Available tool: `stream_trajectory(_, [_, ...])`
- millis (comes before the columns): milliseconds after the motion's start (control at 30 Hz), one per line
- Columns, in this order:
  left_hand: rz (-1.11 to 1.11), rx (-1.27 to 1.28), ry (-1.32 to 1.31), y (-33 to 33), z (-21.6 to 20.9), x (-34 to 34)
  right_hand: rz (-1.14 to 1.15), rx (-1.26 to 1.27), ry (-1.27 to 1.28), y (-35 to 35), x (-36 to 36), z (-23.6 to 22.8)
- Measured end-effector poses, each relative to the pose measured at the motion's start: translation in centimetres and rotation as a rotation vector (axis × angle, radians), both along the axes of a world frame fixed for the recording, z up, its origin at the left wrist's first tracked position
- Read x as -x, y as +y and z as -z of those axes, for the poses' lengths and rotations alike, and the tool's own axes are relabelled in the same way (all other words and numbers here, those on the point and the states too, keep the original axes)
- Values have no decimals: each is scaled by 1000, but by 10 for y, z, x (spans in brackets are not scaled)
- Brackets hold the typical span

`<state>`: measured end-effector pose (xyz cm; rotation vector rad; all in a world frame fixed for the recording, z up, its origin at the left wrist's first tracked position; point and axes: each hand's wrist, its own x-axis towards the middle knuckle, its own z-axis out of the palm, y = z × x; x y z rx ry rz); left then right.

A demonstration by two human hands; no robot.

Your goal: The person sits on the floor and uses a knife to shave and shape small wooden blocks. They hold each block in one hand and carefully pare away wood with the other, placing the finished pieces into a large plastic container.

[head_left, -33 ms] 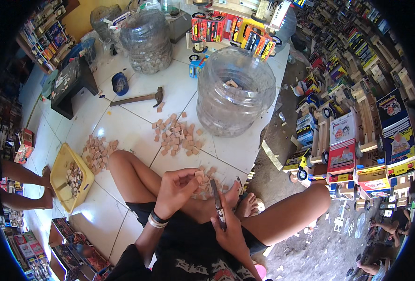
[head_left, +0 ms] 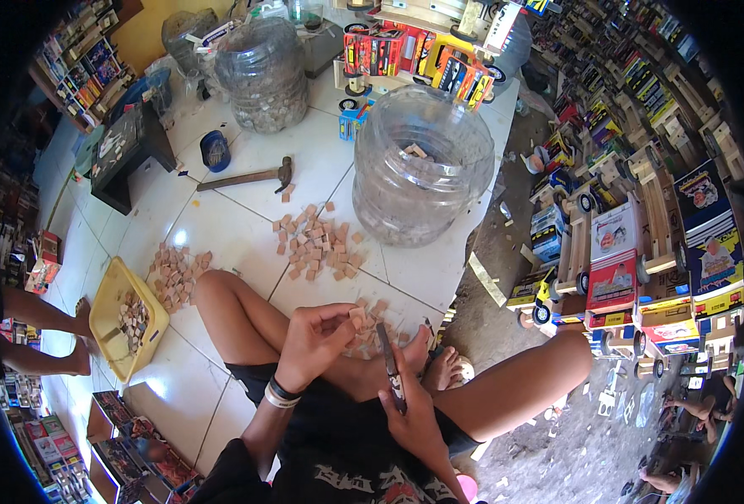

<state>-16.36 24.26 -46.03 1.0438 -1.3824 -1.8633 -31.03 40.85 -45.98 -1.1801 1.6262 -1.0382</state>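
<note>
My left hand (head_left: 315, 343), with two bands at its wrist, pinches a small wooden square (head_left: 357, 314) between thumb and fingers. Upright in my right hand (head_left: 411, 417) is a knife-like tool (head_left: 389, 363) with a dark, narrow front part; its exact kind is unclear. The tool stands just right of the square, apart from it. Below and beyond my fingers, a small heap of wooden squares (head_left: 378, 312) lies on the floor by my foot, partly hidden by my left hand. A larger pile of the same squares (head_left: 315, 245) is spread farther out.
A clear plastic tub (head_left: 414, 197) stands beyond the piles, near the tiles' right edge. A hammer (head_left: 250, 178) lies beside a blue cup (head_left: 215, 151). At left are more squares (head_left: 174, 273), a yellow basin (head_left: 158, 332) and another person's legs. Wooden toy trucks (head_left: 611, 252) crowd the right.
</note>
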Motion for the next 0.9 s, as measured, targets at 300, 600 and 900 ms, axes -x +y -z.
stream_trajectory(300, [-107, -148, 205, 15, 4, 21, 48, 21, 47, -1, -2, 3])
stream_trajectory(600, [53, -535, 352, 18, 21, 19, -33, -215, -1305, 16, 4, 7])
stream_trajectory(900, [52, -462, 314, 11, 16, 19, -22, -154, -1411, 11, -4, 11])
